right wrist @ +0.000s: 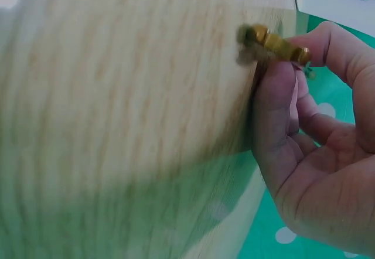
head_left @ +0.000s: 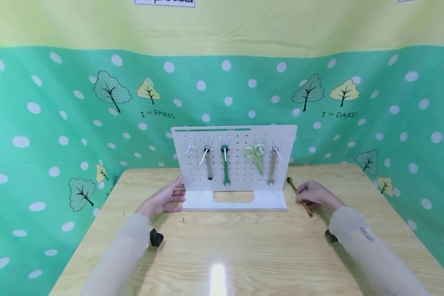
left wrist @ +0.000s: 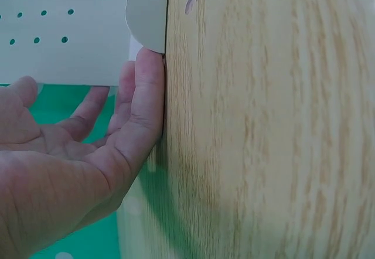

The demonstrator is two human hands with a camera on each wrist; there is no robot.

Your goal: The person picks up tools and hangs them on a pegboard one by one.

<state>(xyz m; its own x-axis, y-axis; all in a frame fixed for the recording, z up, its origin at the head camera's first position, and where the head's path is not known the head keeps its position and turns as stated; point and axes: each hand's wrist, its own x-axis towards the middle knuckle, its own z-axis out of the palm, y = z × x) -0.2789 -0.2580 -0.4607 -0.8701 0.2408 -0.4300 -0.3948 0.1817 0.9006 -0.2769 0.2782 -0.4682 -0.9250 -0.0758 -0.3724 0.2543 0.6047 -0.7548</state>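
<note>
A white pegboard stand stands upright at the back of the table. My left hand is at its left side, fairly straight fingers touching the base's edge. To the stand's right, my right hand pinches a brass-coloured wrench between thumb and fingers. The wrench slants, its ring end toward the board and its other end toward the front. In the right wrist view, the wrench appears nearly end-on, close over the tabletop.
Hanging on the board's hooks are a dark-ended metal wrench, a green wrench, pale green scissors and a silver wrench. A bare wire hook is at upper left. A green dotted cloth hangs behind the wooden table.
</note>
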